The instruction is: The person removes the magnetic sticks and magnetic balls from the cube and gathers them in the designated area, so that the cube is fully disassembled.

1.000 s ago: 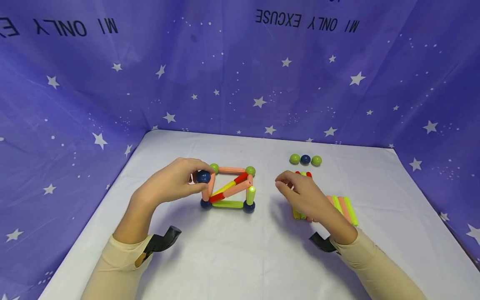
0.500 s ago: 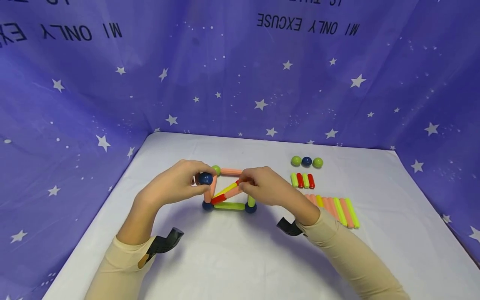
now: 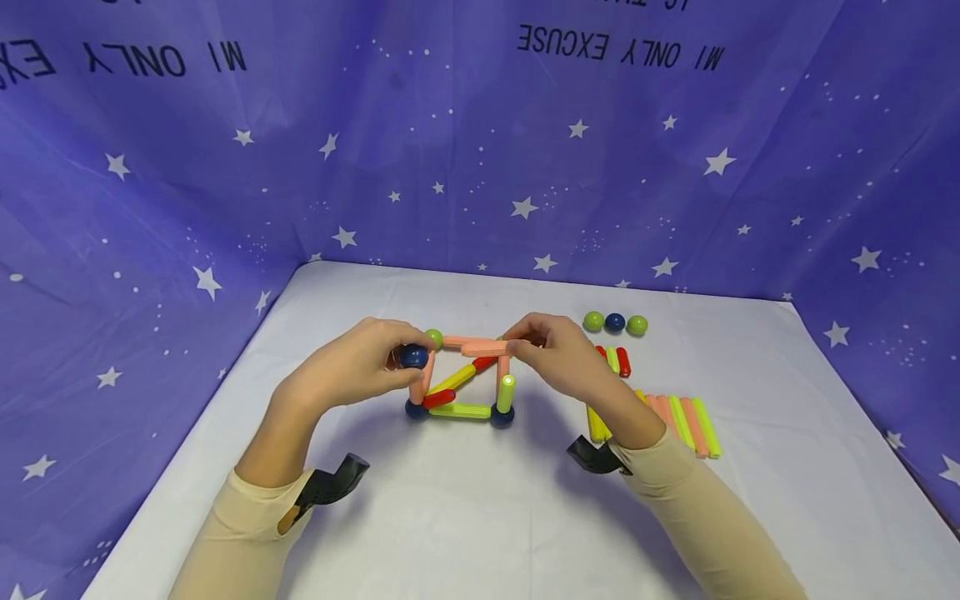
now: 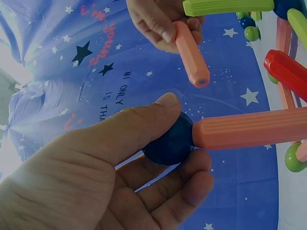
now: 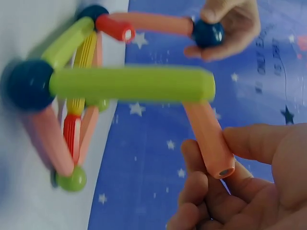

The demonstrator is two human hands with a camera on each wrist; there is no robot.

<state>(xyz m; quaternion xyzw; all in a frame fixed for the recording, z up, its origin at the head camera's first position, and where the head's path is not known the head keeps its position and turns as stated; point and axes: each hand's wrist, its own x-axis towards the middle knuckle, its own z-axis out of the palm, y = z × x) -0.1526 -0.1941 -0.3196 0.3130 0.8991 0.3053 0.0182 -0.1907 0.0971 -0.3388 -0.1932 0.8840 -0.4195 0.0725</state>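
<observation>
Because the upright coral rod (image 4: pixel 254 128) is standing on a single navy corner ball (image 3: pixel 415 408), the left hand (image 3: pixel 356 362) is seemingly steadying it from above, thumb and fingers curling round the navy top ball (image 3: pixel 414 357) and leaving its inner side exposed. The right hand (image 3: pixel 562 354) is pinching a loose coral rod (image 3: pixel 483 347) near one end, likely so that the other end is jutting free toward the navy top ball; a gap is separating the two. This rod is hanging roughly level above the right part of the stick-and-ball frame (image 3: pixel 461 412). Nearby, a lime post (image 3: pixel 506 394) is standing on the navy right ball (image 3: pixel 502 416), its tip carrying nothing. Across the base, a yellow rod (image 3: pixel 455 380) and a red rod (image 3: pixel 486 363) are running end to end on the diagonal, probably bracing the corners against skewing, while a short red peg (image 3: pixel 440 400) is angling out from the navy corner ball, its outer end free. On the white tablecloth (image 3: pixel 450 517), spare balls (image 3: pixel 615 322), short rods (image 3: pixel 613 361) and long rods (image 3: pixel 682 425) are lying in separate rows, presumably sorted for easy picking.
</observation>
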